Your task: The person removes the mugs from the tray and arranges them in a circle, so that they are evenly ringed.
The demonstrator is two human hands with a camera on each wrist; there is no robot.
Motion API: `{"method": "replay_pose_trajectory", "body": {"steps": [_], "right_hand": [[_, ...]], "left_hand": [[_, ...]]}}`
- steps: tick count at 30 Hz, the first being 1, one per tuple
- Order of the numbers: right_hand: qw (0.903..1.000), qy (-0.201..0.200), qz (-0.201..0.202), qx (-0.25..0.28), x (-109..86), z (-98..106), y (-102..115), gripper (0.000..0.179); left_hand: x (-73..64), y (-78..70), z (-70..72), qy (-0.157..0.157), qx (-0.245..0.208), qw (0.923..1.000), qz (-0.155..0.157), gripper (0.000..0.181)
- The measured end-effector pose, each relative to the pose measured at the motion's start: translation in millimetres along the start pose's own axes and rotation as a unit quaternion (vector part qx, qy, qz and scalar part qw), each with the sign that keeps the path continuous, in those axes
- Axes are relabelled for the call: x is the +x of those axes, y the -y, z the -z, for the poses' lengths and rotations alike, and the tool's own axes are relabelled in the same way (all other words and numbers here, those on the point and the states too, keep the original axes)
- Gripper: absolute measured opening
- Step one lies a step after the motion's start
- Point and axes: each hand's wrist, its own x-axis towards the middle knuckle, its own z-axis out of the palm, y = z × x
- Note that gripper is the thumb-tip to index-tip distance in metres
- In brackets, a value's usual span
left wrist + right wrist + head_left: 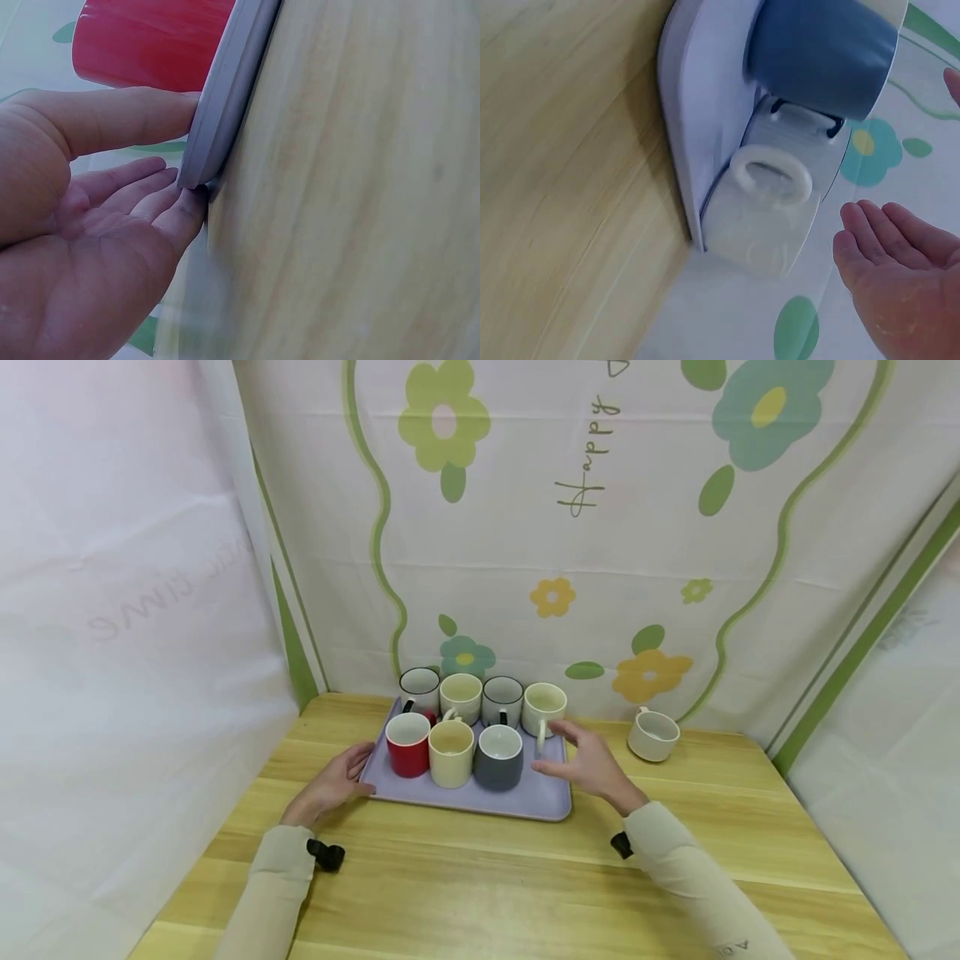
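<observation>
A lilac tray [545, 799] lies on the wooden table and carries several mugs in two rows. In front stand a red mug [409, 752], a pale yellow mug [451, 764] and a dark grey mug [498, 767]. My left hand [336, 782] holds the tray's left edge, thumb at the rim [196, 142] and fingertips by its underside. Around the handle side of the cream mug [546, 706] at the back right hovers my right hand [588, 766], fingers spread and holding nothing. The right wrist view shows its fingers apart from that cream mug [761, 225].
Two black-rimmed white mugs [420, 687] and another cream mug [461, 693] fill the back row. A separate white mug [653, 737] stands on the table [465, 877] right of the tray. Printed cloth [637, 527] hangs behind and at both sides.
</observation>
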Motion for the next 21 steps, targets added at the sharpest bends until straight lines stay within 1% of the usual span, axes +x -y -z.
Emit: {"method": "replay_pose_trajectory", "body": {"steps": [7,10,15,17,21], "right_hand": [[0.9999,-0.002,0.004,0.013,10.4,-26,9,0.087],[0.9998,-0.001,0.005,0.019,14.4,-35,10,0.087],[0.9994,-0.004,0.001,0.034,21.0,-48,12,0.088],[0.9996,-0.007,-0.003,0.029,23.8,-53,10,0.086],[0.9997,-0.01,-0.015,0.018,26.1,-63,9,0.083]], "left_hand": [[-1.2,-1.5,-0.8,-0.002,0.008,1.0,0.002,0.091],[-0.7,-1.2,-0.9,-0.005,0.009,0.9999,0.006,0.09],[-1.4,-1.6,-0.7,-0.002,0.004,1.0,0.002,0.091],[-1.8,-2.0,-0.7,0.001,0.003,1.0,-0.001,0.091],[-1.9,-2.1,-0.6,0.001,0.001,1.0,0.003,0.092]]}}
